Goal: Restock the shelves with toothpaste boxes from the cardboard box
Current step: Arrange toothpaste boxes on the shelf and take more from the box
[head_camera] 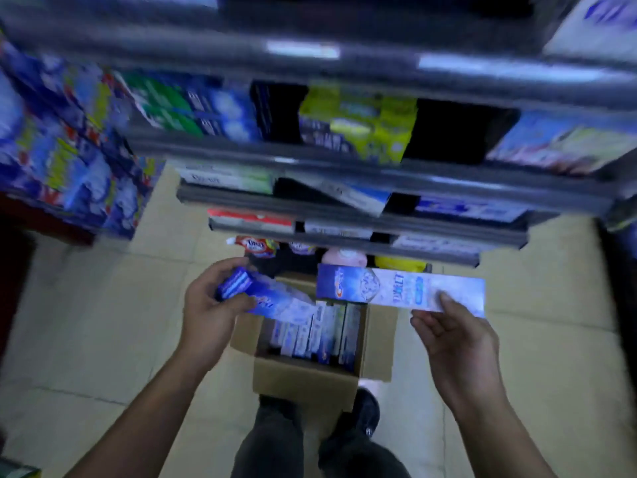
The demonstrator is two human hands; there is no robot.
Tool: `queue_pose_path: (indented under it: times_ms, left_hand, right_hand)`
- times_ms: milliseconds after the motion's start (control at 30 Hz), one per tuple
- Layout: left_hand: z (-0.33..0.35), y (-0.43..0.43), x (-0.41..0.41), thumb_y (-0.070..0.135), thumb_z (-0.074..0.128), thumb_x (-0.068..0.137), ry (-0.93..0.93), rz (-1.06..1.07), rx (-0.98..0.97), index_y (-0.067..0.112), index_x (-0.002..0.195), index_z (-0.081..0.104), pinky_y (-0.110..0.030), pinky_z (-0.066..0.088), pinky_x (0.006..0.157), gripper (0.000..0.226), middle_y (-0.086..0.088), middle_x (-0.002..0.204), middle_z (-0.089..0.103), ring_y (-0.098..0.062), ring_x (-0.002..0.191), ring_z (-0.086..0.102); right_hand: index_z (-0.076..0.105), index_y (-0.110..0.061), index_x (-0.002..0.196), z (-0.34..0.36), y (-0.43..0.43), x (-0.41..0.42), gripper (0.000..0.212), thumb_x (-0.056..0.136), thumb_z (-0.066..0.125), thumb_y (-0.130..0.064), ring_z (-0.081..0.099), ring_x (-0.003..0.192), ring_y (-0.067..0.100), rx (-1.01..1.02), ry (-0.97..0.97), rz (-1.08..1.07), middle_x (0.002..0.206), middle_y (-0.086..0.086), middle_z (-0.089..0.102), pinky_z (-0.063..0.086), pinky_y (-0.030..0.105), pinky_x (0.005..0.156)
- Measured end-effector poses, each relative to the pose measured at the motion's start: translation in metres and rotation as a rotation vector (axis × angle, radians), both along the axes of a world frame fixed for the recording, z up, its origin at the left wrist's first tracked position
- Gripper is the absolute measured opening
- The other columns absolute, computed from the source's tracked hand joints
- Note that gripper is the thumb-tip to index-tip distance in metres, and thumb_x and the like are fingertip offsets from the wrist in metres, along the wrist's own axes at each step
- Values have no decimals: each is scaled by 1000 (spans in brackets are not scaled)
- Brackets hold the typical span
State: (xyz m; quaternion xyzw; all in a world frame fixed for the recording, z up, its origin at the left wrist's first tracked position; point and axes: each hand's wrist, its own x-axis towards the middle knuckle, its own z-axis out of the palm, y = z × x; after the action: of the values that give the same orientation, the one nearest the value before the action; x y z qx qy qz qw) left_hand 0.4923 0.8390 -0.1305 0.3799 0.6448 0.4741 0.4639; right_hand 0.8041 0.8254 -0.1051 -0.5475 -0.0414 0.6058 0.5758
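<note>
Pale floor tiles (103, 322) run under grey shelves (344, 174) that are mostly stocked, though dark gaps (458, 132) on an upper tier leave room to fill. Below them the cardboard box (303, 377) sits open on the floor just ahead of the person's shoes, with a row of toothpaste boxes (310, 334) upright inside, so I judge the job well short of done. Two are out. The right hand (455, 336) pinches a long toothpaste box (389, 288) at its right end, thumb on top. The left hand (210, 305) grips a blue toothpaste box (272, 298) over the carton's left rim. Shelf lips jut forward overhead; open floor lies either side
</note>
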Motion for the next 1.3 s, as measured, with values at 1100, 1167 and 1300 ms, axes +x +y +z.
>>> queue_pose_path:
  times_ms: [1100,1167,1300]
  left_hand:
    - [412,89,29,13,87,62,-287,-187,514,10,92,72,-31,55,67,34,-13,93,76,-24,78,72]
    - [406,100,26,13,85,71,-241,-153,492,7,96,72,-37,56,75,29,-16,98,77,-30,86,74]
    - [390,123,26,4,78,81,-162,-66,438,13,93,76,-45,57,86,15,-12,96,78,-35,93,74]
  right_hand:
    - [58,-23,106,374,65,-21,57,59,86,-8,76,89,35,889,-333,-64,98,20,77,62,32,69]
    - [59,-26,105,367,70,-24,56,60,90,-15,77,86,28,837,-454,-65,97,11,79,61,31,70]
    - [67,-21,102,349,90,-26,45,66,93,-18,76,80,14,732,-676,-85,94,-13,76,58,22,64]
